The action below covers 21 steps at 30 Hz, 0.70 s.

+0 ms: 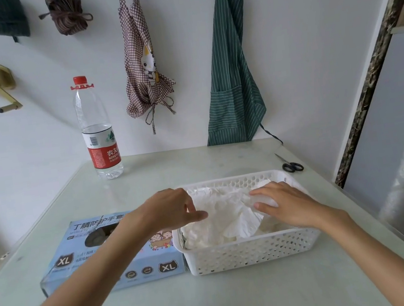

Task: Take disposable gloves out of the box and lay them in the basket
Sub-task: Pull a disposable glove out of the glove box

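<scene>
A light blue glove box (85, 259) marked XL lies flat on the table, its oval opening facing up, right against the left side of a white perforated basket (252, 250). Crumpled white disposable gloves (226, 217) fill the basket. My left hand (172, 209) hovers over the basket's left rim with its fingers loosely extended, fingertips at the gloves' edge. My right hand (282, 203) rests on the pile at the right, its fingers lying over a glove. Whether either hand pinches a glove is not visible.
A water bottle (98, 131) with a red cap stands at the table's far left. Black scissors (290, 164) lie near the far right edge. Aprons (231, 75) and bundles hang on the wall behind. The table's right edge (390, 229) runs close to the basket.
</scene>
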Tool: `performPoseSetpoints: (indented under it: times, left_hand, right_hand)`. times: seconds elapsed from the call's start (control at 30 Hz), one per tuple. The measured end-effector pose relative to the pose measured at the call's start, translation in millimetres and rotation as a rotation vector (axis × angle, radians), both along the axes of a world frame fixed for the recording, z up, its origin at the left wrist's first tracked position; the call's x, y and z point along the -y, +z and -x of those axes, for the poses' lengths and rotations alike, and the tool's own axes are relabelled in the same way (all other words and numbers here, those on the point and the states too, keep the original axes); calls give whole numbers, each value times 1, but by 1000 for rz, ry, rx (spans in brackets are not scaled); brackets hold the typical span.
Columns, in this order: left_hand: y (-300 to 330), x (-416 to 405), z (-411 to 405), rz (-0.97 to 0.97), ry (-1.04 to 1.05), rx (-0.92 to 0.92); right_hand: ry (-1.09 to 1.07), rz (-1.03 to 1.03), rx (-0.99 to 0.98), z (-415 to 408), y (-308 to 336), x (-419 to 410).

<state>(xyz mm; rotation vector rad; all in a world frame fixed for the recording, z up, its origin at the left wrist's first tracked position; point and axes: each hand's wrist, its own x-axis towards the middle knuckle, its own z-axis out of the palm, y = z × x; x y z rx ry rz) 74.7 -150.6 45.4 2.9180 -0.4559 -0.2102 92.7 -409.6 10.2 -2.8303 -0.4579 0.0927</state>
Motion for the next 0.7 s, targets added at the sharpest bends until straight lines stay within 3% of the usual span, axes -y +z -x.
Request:
performPoseSetpoints:
  times: [0.07,0.13,0.2,0.33,0.47,0.6,0.7]
  left_hand:
    - [2,1,1,-57,-2,-35]
    - [4,0,1,-76,-10,-61]
    - [7,0,0,-73,-14,-80]
    - [13,-1,-7,-99,-26,-29]
    - [12,-4,-14,-307,-83,78]
    - [3,-8,-15,-318,-99,29]
    - [2,-16,-14,-295,-49,108]
  right_hand:
    - [9,-20,78,5,2,2]
    - [57,-182,110,10,8,4]
    - [157,-335,-4,16,19,5]
    - [243,-270,-100,21,28,-5]
    - [174,-244,-50,22,20,-18]
    - [139,-402,12,23,17,-23]
    - [133,-540,-21,25,11,-30]
